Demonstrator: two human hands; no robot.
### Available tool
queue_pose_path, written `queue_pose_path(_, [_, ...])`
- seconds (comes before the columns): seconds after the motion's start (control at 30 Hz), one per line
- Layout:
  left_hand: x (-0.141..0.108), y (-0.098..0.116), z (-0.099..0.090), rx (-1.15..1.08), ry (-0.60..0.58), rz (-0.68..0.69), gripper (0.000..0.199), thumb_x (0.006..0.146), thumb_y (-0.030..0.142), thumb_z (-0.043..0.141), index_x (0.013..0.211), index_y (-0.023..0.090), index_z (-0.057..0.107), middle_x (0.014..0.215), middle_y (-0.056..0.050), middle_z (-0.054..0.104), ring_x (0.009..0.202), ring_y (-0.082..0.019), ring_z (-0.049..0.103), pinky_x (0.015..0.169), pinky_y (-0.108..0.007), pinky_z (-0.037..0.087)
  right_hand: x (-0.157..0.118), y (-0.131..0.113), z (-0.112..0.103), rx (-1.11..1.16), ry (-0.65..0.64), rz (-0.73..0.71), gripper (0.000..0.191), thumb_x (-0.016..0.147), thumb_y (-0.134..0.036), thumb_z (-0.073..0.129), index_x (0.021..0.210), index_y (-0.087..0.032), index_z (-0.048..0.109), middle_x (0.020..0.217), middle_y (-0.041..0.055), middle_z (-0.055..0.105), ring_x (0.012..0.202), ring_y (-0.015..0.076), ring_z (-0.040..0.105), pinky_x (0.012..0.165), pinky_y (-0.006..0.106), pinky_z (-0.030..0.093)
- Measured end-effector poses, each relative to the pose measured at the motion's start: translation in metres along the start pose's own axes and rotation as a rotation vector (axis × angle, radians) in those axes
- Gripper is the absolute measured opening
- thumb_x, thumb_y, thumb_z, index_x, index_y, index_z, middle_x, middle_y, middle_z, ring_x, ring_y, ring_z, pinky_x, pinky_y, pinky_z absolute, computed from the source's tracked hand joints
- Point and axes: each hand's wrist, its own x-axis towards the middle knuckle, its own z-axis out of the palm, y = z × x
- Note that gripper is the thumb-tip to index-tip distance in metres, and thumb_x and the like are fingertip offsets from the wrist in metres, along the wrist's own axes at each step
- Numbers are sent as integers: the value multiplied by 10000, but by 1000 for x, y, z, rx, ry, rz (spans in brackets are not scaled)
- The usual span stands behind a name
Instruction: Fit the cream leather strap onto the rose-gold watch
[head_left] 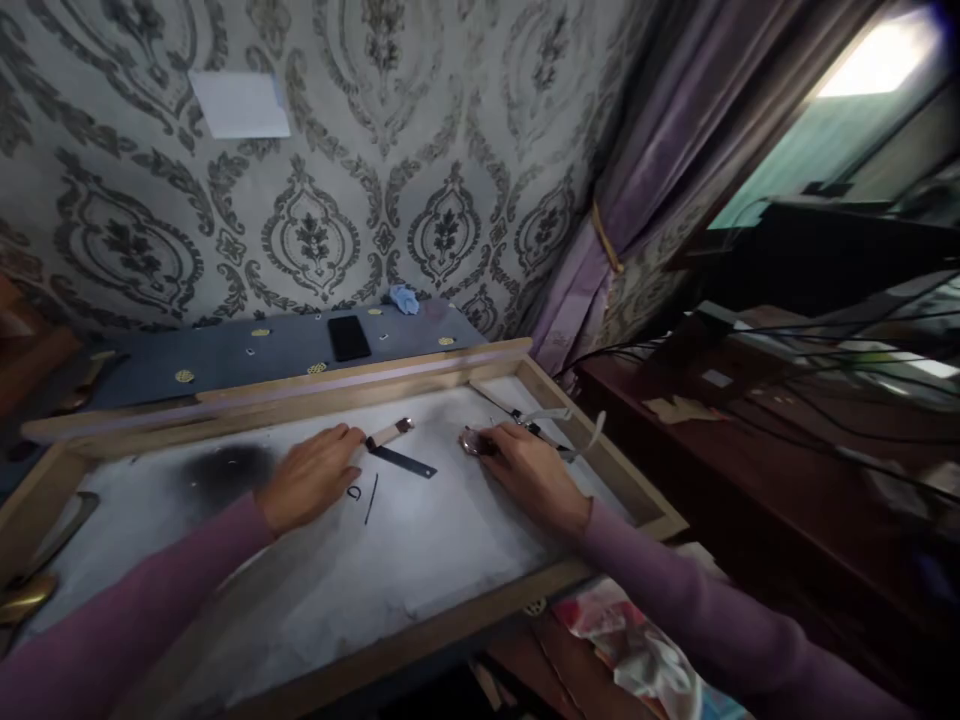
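Observation:
My left hand (315, 475) is closed over the white-bottomed wooden tray (420, 590). Its fingertips are at the black end of a short beige strip (388, 434) with a metal tip; whether they grip it is unclear. A flat black strip (405, 462) lies beside it, with a thin dark rod (371, 499) and a small black ring (354, 493) nearer me. My right hand (529, 470) pinches a small, shiny, rounded metal piece (471, 442), its exact kind unclear. Beyond that hand lie pale curved strips (547, 414) and thin dark tools, partly hidden.
A curved-blade tool (67, 535) and a brass-coloured object (28, 598) lie at the tray's left end. Behind the tray are a black phone (349, 338) and a crumpled blue cloth (405, 299). Cables (840, 400) cross a dark red surface on the right.

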Motion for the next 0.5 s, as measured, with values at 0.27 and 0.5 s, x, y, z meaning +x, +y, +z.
queue_pose_path(0.27, [31,30,2,82,26,29,269,870,133,394,1061,193,574,1044,-119,628,987,-276,610,800,-368,490,-3,5,-8,24,25,-26,161,896,-139,491,976,-155,629,988,89,655,886,194,635,732,264,443])
queue_pose_path(0.5, [85,-2,-59,82,191,-227,267,939,281,376,1079,188,583,978,-68,687,939,-258,630,801,-354,476,2,-5,-7,-64,173,-165,174,931,-128,448,959,-150,619,961,104,646,931,221,582,759,311,444])
